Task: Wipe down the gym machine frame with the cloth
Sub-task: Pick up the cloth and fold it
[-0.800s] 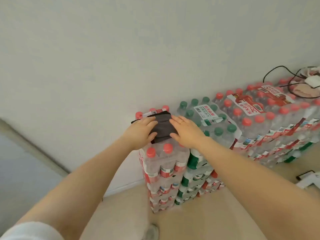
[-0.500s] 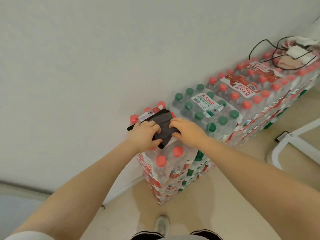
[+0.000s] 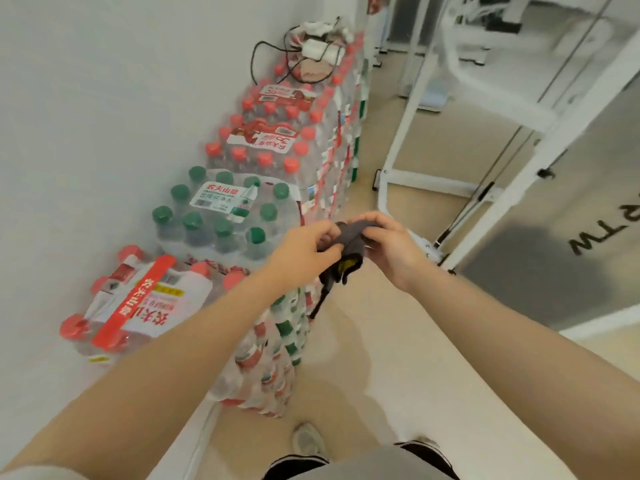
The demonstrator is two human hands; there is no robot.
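Head view is showing both hands meeting in mid-air over the floor, with the cloth (image 3: 346, 247) bunched between them. The left hand (image 3: 304, 249) is pinching the dark fabric from its side with curled fingers, and the right hand (image 3: 391, 249) is gripping the top fold, fingers bent over it. A loose tail of the cloth is hanging down below the hands, with a patch of yellow showing inside the folds. The frame (image 3: 408, 123), white tubing, is standing ahead and to the right, well apart from the hands; its near upright is running top to bottom and a floor bar is lying crosswise beyond the right hand. The right hand is sitting nearer to it, so the reach is probably going forward and rightward. Stacked bottles (image 3: 242, 209) are lining the wall on the left.
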